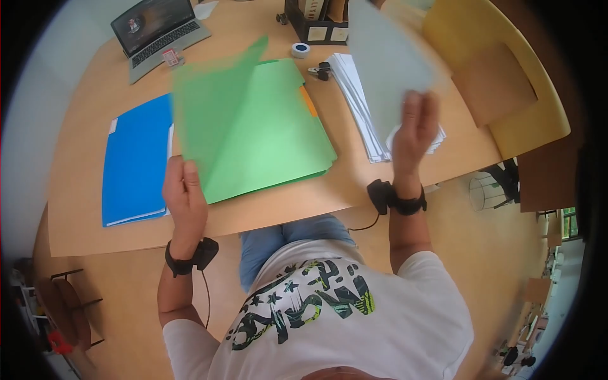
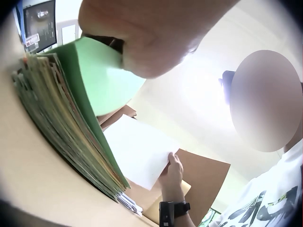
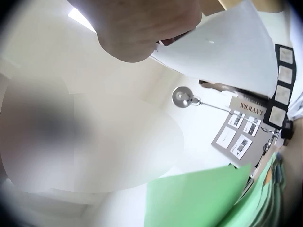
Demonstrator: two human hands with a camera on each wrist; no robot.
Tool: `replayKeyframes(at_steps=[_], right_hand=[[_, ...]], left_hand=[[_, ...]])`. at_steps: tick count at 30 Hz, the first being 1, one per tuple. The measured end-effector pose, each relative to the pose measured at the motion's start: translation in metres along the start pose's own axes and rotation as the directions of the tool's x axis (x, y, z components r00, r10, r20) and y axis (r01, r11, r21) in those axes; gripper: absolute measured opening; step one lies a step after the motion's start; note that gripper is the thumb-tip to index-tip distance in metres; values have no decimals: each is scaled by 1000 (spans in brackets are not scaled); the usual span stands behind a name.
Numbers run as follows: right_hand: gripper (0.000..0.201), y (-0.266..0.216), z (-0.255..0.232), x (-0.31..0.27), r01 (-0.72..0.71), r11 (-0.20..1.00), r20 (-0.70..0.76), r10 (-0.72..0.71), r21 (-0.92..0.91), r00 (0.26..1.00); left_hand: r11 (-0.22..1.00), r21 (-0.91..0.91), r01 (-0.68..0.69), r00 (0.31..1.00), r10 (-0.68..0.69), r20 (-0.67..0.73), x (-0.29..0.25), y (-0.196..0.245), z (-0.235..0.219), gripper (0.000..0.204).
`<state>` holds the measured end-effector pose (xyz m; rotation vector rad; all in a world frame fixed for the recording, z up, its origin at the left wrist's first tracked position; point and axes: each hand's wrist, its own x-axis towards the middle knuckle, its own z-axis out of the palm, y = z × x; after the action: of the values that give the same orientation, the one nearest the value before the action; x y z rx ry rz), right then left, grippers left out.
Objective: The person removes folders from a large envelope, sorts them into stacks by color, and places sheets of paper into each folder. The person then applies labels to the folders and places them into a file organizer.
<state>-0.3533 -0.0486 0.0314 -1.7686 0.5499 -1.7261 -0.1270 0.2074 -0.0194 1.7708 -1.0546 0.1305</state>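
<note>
A green file folder [image 1: 278, 139] with an orange tab lies on a thick stack of folders and papers [image 2: 71, 118]. My left hand [image 1: 185, 196] pinches the edge of its raised green cover [image 1: 202, 107], which is tilted up and slightly blurred. On the right, my right hand [image 1: 417, 130] grips a white sheet of paper [image 1: 389, 69] by its lower edge, holding it slanted above a pile of white papers [image 1: 354, 107]. The left wrist view also shows that sheet [image 2: 139, 151] upright beyond the folders. A blue folder [image 1: 136, 164] with papers inside lies left of the green one.
An open laptop [image 1: 158, 38] stands at the back left, with a small red-and-white item [image 1: 171, 58] near it. Behind the folders are a white round object [image 1: 300, 50], a black clip [image 1: 322, 71] and a black organizer [image 1: 320, 31]. A yellow chair [image 1: 551, 101] borders the table's right side.
</note>
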Motion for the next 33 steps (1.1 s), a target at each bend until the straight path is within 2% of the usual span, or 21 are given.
replayKeyframes(at_steps=[1, 2, 4, 5, 7, 8, 11, 14, 16, 19, 22, 26, 28, 32, 33], right_hand=[[12, -11, 16, -5, 120, 979, 181, -90, -165, 979], [20, -23, 33, -11, 225, 956, 333, -152, -191, 930], [23, -23, 63, -29, 464, 876, 581, -310, -133, 752], [28, -28, 74, -40, 438, 888, 692, -230, -137, 684], [28, -35, 90, -52, 500, 860, 829, -206, -100, 520], [28, -37, 96, -56, 529, 845, 885, -186, -77, 427], [28, -37, 112, -64, 596, 797, 944, -263, 97, 198], [27, -35, 116, -69, 595, 799, 975, -194, 91, 110], [26, -29, 115, -73, 597, 795, 966, -229, 113, 123], [23, -27, 113, -73, 589, 797, 961, -248, 131, 121], [22, -27, 109, -72, 583, 797, 960, -263, 158, 100], [21, -23, 106, -71, 575, 788, 932, -342, 218, 116], [20, -25, 104, -70, 560, 801, 942, -320, 212, 102], [26, -30, 94, -62, 462, 863, 967, -253, 205, 43], [27, -28, 92, -61, 456, 859, 957, -286, 231, 53]], left_hand=[[993, -99, 57, 996, -64, -65, -3, -7, -4, 19], [961, -266, 78, 991, -105, -88, -5, -10, -6, 18], [814, -573, 95, 975, -192, -112, -8, -9, -9, 19], [781, -617, 103, 960, -240, -144, -8, -2, -9, 18], [702, -704, 107, 918, -342, -201, -9, 17, -5, 20], [723, -683, 107, 923, -327, -201, -11, 17, -4, 21], [783, -615, 95, 948, -259, -183, -21, 8, -2, 23], [842, -536, 55, 976, -159, -150, -27, 3, -3, 26], [872, -488, 32, 984, -112, -137, -30, 2, -6, 27], [917, -390, -86, 993, 49, -105, -32, -14, -8, 30], [928, -315, -197, 976, 156, -151, -25, -4, -3, 28], [956, -242, -164, 986, 162, -29, -21, 0, -1, 32], [965, -208, -158, 987, 162, 3, -21, 1, 3, 33], [981, -14, -193, 972, 193, 135, -14, 13, 2, 34], [981, 14, -193, 969, 188, 162, -12, 18, 1, 34]])
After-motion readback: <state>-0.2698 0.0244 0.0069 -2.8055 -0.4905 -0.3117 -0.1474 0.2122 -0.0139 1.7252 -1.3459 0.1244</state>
